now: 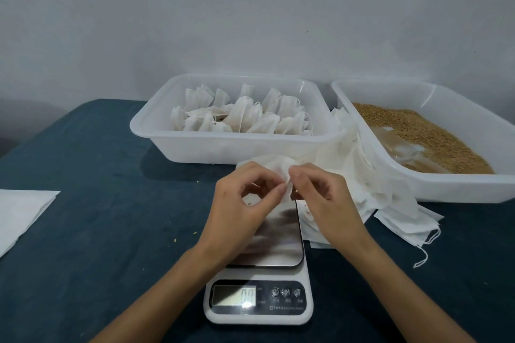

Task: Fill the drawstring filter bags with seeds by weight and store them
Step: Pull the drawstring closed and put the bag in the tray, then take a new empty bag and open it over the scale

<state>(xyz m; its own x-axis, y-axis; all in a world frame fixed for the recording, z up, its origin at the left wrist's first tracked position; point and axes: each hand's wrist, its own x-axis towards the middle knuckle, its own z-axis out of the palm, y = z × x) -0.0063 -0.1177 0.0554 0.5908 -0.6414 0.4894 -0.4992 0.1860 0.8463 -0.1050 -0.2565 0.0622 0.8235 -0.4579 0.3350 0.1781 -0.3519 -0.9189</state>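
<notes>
Here both hands, left [245, 198] and right [320, 192], pinch a small filter bag [281, 172] above the scale [259, 281], and I judge that tugging its mouth unevenly could spill seeds onto the dark surface [97, 203].

**What cannot be made out in this view**

The left hand [245, 203] and right hand [323, 198] cover the far part of the scale [259, 287] and its steel plate. The filter bag [278, 170] they pinch is mostly hidden behind the fingers [281, 189], so its opening cannot be seen. The scale display [235, 296] is washed by glare; its digits are unclear, and the button labels are too small to read. The seed tray [418, 189] is cut off at the right edge. A white sheet [22, 211] is cut off at the left edge. The pile of empty bags [390, 198] runs behind the right hand.
</notes>
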